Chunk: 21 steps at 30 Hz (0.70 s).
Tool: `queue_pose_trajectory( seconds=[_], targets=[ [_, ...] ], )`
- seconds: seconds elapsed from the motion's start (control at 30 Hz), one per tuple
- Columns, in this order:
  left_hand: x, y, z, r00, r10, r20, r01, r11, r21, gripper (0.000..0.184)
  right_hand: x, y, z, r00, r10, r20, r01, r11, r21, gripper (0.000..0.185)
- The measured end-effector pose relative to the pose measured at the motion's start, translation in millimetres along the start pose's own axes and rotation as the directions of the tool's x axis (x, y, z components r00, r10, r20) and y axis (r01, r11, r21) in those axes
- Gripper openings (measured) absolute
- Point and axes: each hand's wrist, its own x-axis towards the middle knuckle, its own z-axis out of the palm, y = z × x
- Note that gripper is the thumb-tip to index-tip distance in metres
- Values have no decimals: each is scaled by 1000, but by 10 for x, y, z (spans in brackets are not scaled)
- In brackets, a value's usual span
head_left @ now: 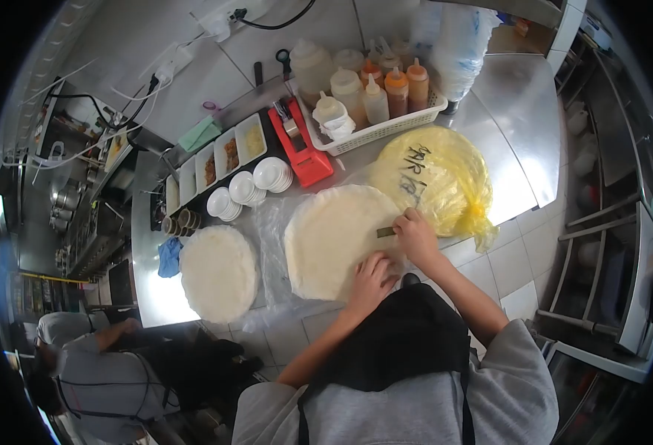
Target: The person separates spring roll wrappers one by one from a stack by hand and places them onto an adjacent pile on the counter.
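Observation:
A large round sheet of pale dough (334, 237) with a wavy rim lies on clear plastic on the metal counter. My right hand (415, 236) is closed on a small dark flat strip (386, 232), held over the right part of the dough. Below and left of it, my left hand (373, 278) rests on the dough's lower edge, palm down, fingers slightly apart. Another round dough sheet (217, 273) lies to the left. A knotted yellow plastic bag (438, 178) with black writing sits just beyond my right hand.
Behind the dough are a red tape dispenser (308, 159), stacked white dishes (272, 175), food trays (226, 152) and a basket (386, 127) of sauce bottles. A blue cloth (169, 256) lies at left. A co-worker (111, 371) is at lower left.

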Motion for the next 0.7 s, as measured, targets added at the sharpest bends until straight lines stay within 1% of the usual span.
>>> queue_pose_trajectory(
  seconds=[0.1,0.2,0.23,0.3,0.33,0.43,0.47,0.5,0.57,0.7],
  targets=[
    [19,-1,-24,1000,3,-21,-3,999,-34,36,-60,-59,-90,999,43,-30,-43,999,-2,4],
    [52,22,-39,1000,-24,-13,23,998,-57,35,-79,-10,-62,998,63,30,-62,997,-56,8],
    [80,20,-40,999,-33,-8,32,997,-63,35,-79,3,-43,999,5,35,-1,994,-111,10],
    [141,0,-24,996,-61,-71,54,993,-106,37,-60,13,-20,993,-110,48,118,969,-218,13],
    [186,-9,-20,992,-75,-103,62,990,-128,39,-63,15,-41,988,-152,40,157,969,-189,15],
    [421,-35,-105,959,-281,-40,244,887,-391,47,-101,48,-144,961,-276,28,277,954,-113,17],
    [454,-205,-20,983,-170,-68,140,937,-321,54,-96,68,-169,947,-319,30,320,943,-91,18],
    [488,-193,-64,982,-187,-18,171,931,-324,55,-92,78,-191,932,-362,30,364,929,-68,18],
    [557,-151,-159,974,-212,80,227,920,-320,57,-72,57,-239,921,-384,73,386,922,-22,19],
    [578,-252,-119,985,-168,46,174,959,-222,59,-115,4,-209,890,-447,93,437,893,107,20]
  ],
)
